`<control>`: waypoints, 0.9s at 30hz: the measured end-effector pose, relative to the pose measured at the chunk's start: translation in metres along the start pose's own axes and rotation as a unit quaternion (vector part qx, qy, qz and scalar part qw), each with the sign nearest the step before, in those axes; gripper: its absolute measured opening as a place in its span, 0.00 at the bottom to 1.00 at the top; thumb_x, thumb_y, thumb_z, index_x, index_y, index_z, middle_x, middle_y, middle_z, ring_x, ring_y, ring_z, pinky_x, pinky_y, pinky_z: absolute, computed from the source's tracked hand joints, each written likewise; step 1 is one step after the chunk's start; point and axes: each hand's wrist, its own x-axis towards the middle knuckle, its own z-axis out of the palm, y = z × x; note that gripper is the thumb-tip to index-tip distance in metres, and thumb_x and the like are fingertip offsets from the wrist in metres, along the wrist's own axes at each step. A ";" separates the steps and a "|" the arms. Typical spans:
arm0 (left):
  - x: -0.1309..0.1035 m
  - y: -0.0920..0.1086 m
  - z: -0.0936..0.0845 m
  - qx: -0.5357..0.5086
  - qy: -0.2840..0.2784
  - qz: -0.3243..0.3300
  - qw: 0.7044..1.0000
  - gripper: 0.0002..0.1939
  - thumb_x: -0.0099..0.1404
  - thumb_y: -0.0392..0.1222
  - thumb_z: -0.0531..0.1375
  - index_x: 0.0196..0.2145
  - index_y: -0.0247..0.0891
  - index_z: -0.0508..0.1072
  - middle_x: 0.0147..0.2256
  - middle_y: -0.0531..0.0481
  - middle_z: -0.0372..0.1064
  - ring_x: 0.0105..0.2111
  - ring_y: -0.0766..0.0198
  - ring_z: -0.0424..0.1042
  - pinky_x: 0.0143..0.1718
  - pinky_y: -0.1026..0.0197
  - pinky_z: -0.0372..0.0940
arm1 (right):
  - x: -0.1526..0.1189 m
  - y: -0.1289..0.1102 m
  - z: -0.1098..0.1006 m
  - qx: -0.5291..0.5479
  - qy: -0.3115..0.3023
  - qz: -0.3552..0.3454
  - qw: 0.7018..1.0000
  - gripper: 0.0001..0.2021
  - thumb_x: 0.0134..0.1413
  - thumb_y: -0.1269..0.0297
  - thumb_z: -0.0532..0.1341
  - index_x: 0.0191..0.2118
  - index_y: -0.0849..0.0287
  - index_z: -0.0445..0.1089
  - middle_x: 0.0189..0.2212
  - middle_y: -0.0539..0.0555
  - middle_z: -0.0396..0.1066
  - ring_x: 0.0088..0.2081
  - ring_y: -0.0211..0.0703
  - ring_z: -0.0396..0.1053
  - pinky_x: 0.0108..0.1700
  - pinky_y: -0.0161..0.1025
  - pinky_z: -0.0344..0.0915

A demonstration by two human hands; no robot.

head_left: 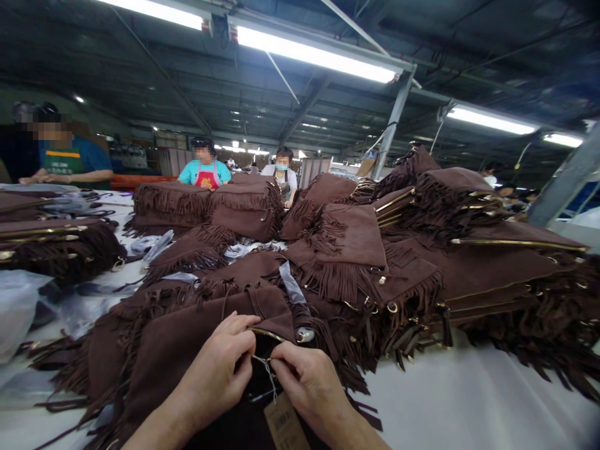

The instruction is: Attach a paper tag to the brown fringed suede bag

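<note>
A brown fringed bag (182, 331) lies in front of me, its gold zipper (268, 334) partly open along the upper edge. My left hand (227, 362) pinches one side of a thin white string (268, 369) at the bag's opening. On the other side, my right hand (307, 378) grips the same string between thumb and forefinger. From the string hangs a tan cardboard hang tag (285, 422) with a printed barcode, below and between my hands. Part of the string is hidden by my fingertips.
Piles of brown fringed bags (354, 234) rise ahead and to the right. Another stack (56, 244) and clear plastic bags (21, 306) lie at the left on the white table (422, 400). Several co-workers, one in a red apron (206, 175), are across the table.
</note>
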 end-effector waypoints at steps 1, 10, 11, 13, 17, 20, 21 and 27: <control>0.000 0.000 -0.001 -0.001 -0.005 0.001 1.000 0.11 0.56 0.25 0.51 0.26 0.40 0.65 0.49 0.36 0.74 0.56 0.53 0.69 0.61 0.39 0.58 | -0.001 0.001 0.000 0.002 0.001 0.001 1.000 0.09 0.59 0.68 0.56 0.30 0.56 0.72 0.22 0.47 0.70 0.24 0.35 0.66 0.29 0.32 0.51; 0.000 0.003 -0.016 -0.081 -0.077 -0.042 0.993 0.11 0.54 0.27 0.52 0.28 0.40 0.70 0.58 0.40 0.69 0.62 0.52 0.62 0.66 0.36 0.45 | 0.001 -0.007 -0.011 0.071 -0.036 0.040 0.996 0.11 0.60 0.65 0.56 0.31 0.56 0.74 0.21 0.46 0.67 0.24 0.35 0.62 0.29 0.31 0.54; 0.001 0.003 -0.018 -0.093 -0.089 -0.043 0.991 0.12 0.54 0.27 0.52 0.28 0.40 0.71 0.58 0.41 0.69 0.62 0.52 0.61 0.66 0.36 0.44 | 0.001 -0.006 -0.011 0.075 -0.037 0.041 0.996 0.11 0.60 0.65 0.56 0.31 0.56 0.75 0.22 0.46 0.67 0.24 0.35 0.62 0.29 0.31 0.54; 0.002 0.003 -0.020 -0.111 -0.104 -0.045 0.987 0.12 0.57 0.29 0.51 0.25 0.40 0.72 0.57 0.44 0.70 0.62 0.52 0.62 0.66 0.37 0.43 | 0.001 -0.004 -0.010 0.082 -0.038 0.042 0.995 0.10 0.59 0.66 0.57 0.32 0.56 0.76 0.21 0.45 0.67 0.24 0.34 0.62 0.29 0.31 0.54; 0.002 0.004 -0.017 -0.088 -0.096 -0.047 0.990 0.13 0.61 0.32 0.51 0.23 0.39 0.72 0.54 0.42 0.73 0.60 0.53 0.65 0.66 0.39 0.46 | 0.001 0.001 -0.006 0.073 -0.032 0.045 0.996 0.08 0.58 0.67 0.58 0.32 0.56 0.76 0.20 0.44 0.65 0.23 0.34 0.60 0.28 0.31 0.53; -0.001 0.004 -0.010 -0.048 -0.073 -0.041 0.995 0.13 0.59 0.30 0.53 0.30 0.40 0.76 0.56 0.42 0.71 0.59 0.52 0.65 0.66 0.36 0.46 | 0.002 0.003 -0.004 0.075 -0.033 0.041 0.996 0.09 0.58 0.67 0.58 0.33 0.56 0.76 0.21 0.44 0.65 0.23 0.34 0.60 0.29 0.31 0.54; -0.002 0.004 -0.008 -0.039 -0.066 -0.039 0.996 0.13 0.59 0.29 0.53 0.32 0.40 0.76 0.56 0.42 0.70 0.59 0.51 0.65 0.65 0.35 0.47 | 0.001 0.003 -0.004 0.077 -0.034 0.038 0.996 0.09 0.58 0.67 0.58 0.33 0.56 0.76 0.21 0.44 0.65 0.23 0.34 0.60 0.29 0.31 0.54; -0.001 0.008 -0.003 -0.009 -0.063 -0.034 0.997 0.15 0.57 0.29 0.54 0.35 0.41 0.77 0.58 0.44 0.68 0.60 0.52 0.64 0.65 0.36 0.49 | 0.000 0.004 -0.003 0.085 -0.026 0.036 0.995 0.09 0.58 0.68 0.57 0.34 0.57 0.76 0.22 0.45 0.67 0.24 0.35 0.63 0.30 0.31 0.56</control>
